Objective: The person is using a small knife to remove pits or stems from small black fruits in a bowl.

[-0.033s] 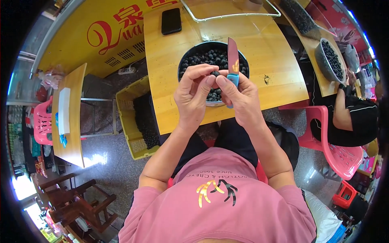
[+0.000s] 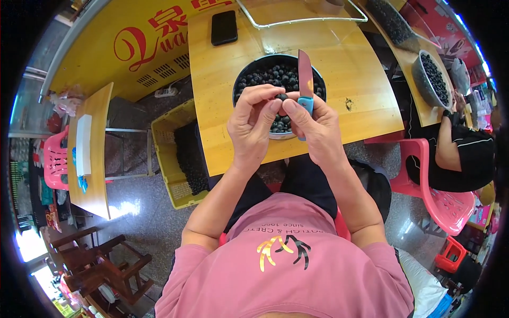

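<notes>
Nothing has visibly moved since the earlier frame: both hands sit in the same spot over the bowl, knife blade up as before. Taking the bowl as landmark, the wooden bench lies under it and spreads to all sides. The yellow crate stands on the floor well to the bowl's left, below the bench edge. The bowl itself, dark and round, is full of small dark fruit. Over its near rim the left hand pinches one dark fruit between thumb and fingertips. The right hand touches that fruit and is closed around the blue-handled knife. A black phone lies beyond the bowl.
</notes>
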The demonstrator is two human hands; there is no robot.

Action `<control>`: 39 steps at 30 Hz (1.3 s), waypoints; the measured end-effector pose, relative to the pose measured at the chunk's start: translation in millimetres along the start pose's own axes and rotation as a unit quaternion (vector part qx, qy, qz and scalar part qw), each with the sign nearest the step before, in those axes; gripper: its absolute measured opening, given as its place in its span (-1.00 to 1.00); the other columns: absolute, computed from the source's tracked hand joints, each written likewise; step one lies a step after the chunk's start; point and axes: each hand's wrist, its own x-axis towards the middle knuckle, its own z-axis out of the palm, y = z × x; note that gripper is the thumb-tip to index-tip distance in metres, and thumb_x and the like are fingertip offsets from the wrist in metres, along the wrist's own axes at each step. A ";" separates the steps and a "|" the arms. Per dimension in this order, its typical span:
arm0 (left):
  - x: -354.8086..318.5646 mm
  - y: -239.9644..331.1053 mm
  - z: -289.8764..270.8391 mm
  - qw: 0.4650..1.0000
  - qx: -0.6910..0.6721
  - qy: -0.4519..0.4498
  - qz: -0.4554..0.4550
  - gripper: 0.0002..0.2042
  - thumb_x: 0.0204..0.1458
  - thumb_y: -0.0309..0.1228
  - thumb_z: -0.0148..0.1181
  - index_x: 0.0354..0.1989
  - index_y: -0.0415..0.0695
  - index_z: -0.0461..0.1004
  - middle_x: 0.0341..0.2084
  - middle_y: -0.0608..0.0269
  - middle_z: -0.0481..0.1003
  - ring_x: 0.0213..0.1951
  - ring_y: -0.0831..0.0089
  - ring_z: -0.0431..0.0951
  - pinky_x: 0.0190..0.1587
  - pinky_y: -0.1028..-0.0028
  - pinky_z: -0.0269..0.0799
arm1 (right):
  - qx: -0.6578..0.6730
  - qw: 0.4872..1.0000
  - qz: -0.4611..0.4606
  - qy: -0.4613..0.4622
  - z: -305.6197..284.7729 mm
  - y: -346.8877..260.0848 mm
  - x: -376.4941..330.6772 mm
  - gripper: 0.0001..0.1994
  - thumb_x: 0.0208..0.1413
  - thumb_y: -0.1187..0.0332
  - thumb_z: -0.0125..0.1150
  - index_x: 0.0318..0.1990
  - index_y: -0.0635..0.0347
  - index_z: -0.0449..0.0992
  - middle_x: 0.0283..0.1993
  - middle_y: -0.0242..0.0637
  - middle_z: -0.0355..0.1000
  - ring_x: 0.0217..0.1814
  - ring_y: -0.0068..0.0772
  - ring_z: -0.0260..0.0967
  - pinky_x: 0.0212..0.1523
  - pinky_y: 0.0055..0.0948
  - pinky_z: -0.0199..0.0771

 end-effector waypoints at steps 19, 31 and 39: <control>-2.6 10.9 -10.6 0.990 -0.054 -0.001 -0.133 -0.76 0.06 -0.60 0.22 -0.08 -0.25 0.45 -0.22 0.28 0.49 -0.13 0.58 0.48 0.02 0.57 0.40 | -0.078 0.995 -0.053 -0.022 -3.5 -10.6 7.7 -0.81 0.10 0.39 0.31 -0.17 0.25 0.52 -0.52 -0.57 0.32 -0.58 -0.79 0.13 -0.58 -0.73 0.03; -1.3 11.6 -12.5 0.992 0.046 -0.029 -0.111 -0.80 0.06 -0.62 0.20 -0.12 -0.30 0.51 -0.20 0.23 0.49 -0.17 0.54 0.51 -0.04 0.58 0.44 | -0.100 0.994 -0.025 -0.038 -4.6 -14.1 11.4 -0.83 0.14 0.32 0.27 -0.23 0.21 0.51 -0.52 -0.56 0.34 -0.58 -0.80 0.10 -0.58 -0.74 0.01; -3.8 10.3 -12.7 0.994 0.067 -0.036 -0.076 -0.84 0.05 -0.65 0.19 -0.18 -0.31 0.53 -0.24 0.24 0.47 -0.18 0.56 0.50 -0.09 0.60 0.43 | -0.115 0.992 -0.007 -0.049 -9.7 -17.4 13.3 -0.82 0.16 0.28 0.23 -0.25 0.22 0.51 -0.50 -0.55 0.37 -0.58 -0.80 0.11 -0.59 -0.74 0.02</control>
